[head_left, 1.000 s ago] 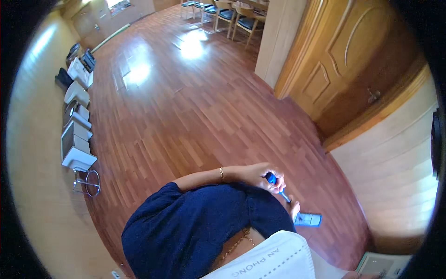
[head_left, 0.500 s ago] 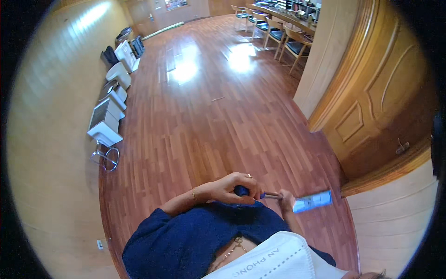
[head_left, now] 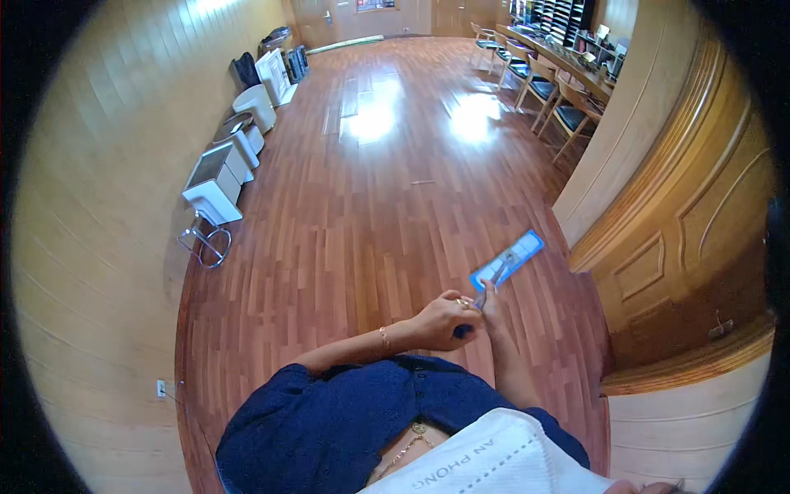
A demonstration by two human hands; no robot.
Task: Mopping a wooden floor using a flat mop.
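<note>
My left hand (head_left: 447,319) is closed around the top end of a mop's handle, whose dark blue grip pokes out below the fingers. My right hand (head_left: 492,306) grips the handle just past it, close beside the left. Beyond both hands the flat mop (head_left: 527,245), a long rectangular head with a blue rim and pale middle, rests on or just over the wooden floor (head_left: 370,255). It is angled up to the right. Much of the handle is hidden by my hands.
A wooden door (head_left: 650,272) and its frame stand to the right. Along the left wall are a chrome-framed stand (head_left: 206,247), a white cabinet (head_left: 218,177) and other furniture. Chairs (head_left: 572,115) line a long counter at the far right. A thin stick (head_left: 423,182) lies on the floor.
The mop head has swung forward and slightly left, away from my right side. Both hands have moved forward with the handle, and the view has tilted and turned left.
</note>
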